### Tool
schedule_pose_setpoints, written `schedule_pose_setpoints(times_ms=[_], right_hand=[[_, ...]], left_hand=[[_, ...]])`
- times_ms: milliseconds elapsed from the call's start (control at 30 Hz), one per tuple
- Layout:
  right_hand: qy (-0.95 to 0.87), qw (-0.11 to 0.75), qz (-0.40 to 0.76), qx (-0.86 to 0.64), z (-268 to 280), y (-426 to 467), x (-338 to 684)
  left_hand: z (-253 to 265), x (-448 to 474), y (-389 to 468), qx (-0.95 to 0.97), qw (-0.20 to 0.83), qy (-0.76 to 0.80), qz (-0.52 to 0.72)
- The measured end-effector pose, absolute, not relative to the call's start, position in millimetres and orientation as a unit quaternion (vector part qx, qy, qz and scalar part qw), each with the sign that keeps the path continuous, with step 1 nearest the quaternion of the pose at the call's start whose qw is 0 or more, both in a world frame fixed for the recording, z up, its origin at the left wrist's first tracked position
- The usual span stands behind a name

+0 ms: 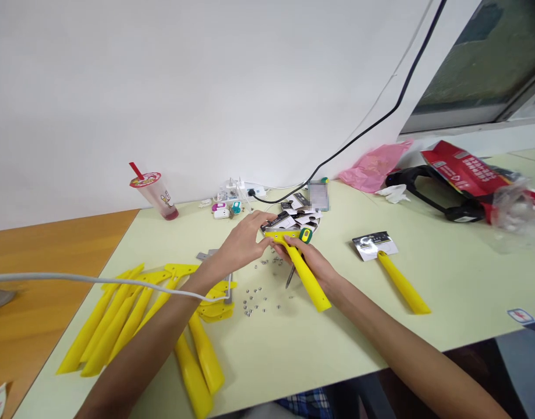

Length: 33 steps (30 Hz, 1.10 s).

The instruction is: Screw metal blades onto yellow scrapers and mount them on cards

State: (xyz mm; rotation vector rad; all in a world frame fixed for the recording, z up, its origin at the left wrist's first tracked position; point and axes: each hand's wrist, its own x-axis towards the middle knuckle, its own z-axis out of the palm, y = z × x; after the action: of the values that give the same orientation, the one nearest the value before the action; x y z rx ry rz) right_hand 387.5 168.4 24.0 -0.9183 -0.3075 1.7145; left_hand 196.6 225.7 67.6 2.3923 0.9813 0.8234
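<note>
Both hands meet on a yellow scraper (303, 271) above the middle of the pale green table (450, 291).

The scraper is bright yellow plastic: a long tapering handle that runs down and right toward the person, and a flat wide head at the top with small dark holes along it. The right hand (313, 262) wraps its fingers round the handle and also holds a screwdriver (298, 256), whose green and yellow grip shows by the head while its thin shaft pokes out below the hand. The left hand (243, 241) pinches the head's left end with fingers drawn close. Whether a blade sits in the head is hard to make out; the fingertips cover that edge. Small silver screws (256, 299) lie scattered just below the hands.
</note>
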Motion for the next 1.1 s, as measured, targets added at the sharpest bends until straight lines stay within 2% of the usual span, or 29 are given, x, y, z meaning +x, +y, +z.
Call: schedule_pose_setpoints(times_ms=[167,400,733,933,1100], right_hand=[[-0.158,0.602,0.677,-0.391,19,172,384],[-0.253,0.654,0.577,-0.418,31,190,368],[-0.374,0.641,0.552,-0.381,42,242,336],[-0.334,0.639,0.6,-0.346,51,254,325],[-0.304,0.637,0.619,-0.346,50,254,321]], left_hand=[[73,205,204,0.906,0.091,0.312,0.27],[78,209,188,0.918,0.016,0.353,0.181],[97,193,198,0.879,0.042,0.44,0.177],[114,187,211,0.878,0.079,0.451,0.14],[109,191,218,0.878,0.093,0.461,0.095]])
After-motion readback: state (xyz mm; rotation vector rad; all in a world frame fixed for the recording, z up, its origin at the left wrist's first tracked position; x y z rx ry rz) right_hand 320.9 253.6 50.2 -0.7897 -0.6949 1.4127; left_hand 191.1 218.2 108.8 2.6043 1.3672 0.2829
